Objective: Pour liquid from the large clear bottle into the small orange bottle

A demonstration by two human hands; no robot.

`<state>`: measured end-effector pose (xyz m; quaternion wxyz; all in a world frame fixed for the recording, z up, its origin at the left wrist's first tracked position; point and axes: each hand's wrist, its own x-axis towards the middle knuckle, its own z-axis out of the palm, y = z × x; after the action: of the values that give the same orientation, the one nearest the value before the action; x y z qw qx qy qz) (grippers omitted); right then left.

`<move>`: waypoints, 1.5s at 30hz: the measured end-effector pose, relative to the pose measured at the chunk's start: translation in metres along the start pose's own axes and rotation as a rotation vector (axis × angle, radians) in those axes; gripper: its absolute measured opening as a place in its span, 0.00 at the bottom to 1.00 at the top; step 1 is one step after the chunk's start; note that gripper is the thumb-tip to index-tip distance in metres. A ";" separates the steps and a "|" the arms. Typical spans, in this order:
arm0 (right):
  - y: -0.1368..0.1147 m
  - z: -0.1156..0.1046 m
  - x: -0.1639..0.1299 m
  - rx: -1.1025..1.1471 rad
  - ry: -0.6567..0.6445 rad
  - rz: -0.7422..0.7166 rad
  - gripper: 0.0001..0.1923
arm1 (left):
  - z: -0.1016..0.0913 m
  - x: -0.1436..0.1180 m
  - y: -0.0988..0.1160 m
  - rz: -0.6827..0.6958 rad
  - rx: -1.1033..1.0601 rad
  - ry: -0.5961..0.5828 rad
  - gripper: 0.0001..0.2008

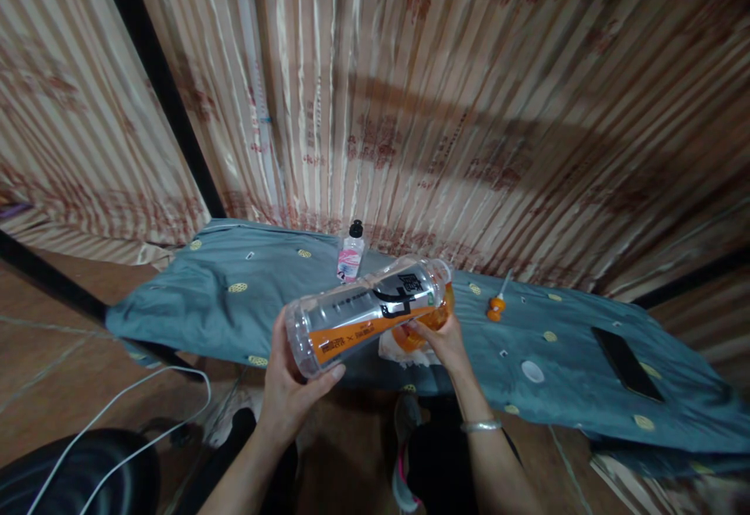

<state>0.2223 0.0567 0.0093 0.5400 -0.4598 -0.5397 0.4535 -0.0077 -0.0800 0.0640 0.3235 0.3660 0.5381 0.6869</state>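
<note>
At frame centre the bottle [369, 313] lies nearly level, base lower left in the left hand [290, 378], neck upper right, apparently gripped by the right hand [442, 343].

Dim; edges warped; slight blur

Your bottle [369, 313] sits mid-frame over the cloth [234, 312]; small bottle [351, 253] behind it, screwdriver [497, 305] right, phone [626, 363] far right.
</note>
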 end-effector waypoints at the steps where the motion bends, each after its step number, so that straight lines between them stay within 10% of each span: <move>1: 0.000 0.000 0.000 -0.005 0.004 0.000 0.36 | 0.000 0.000 0.000 0.000 -0.005 0.000 0.52; 45: -0.004 0.001 -0.002 -0.070 0.072 0.016 0.33 | -0.010 0.007 -0.022 0.126 0.020 -0.018 0.49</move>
<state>0.2211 0.0544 0.0128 0.5390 -0.4987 -0.5317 0.4220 -0.0185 -0.0748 0.0419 0.2810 0.4086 0.5178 0.6971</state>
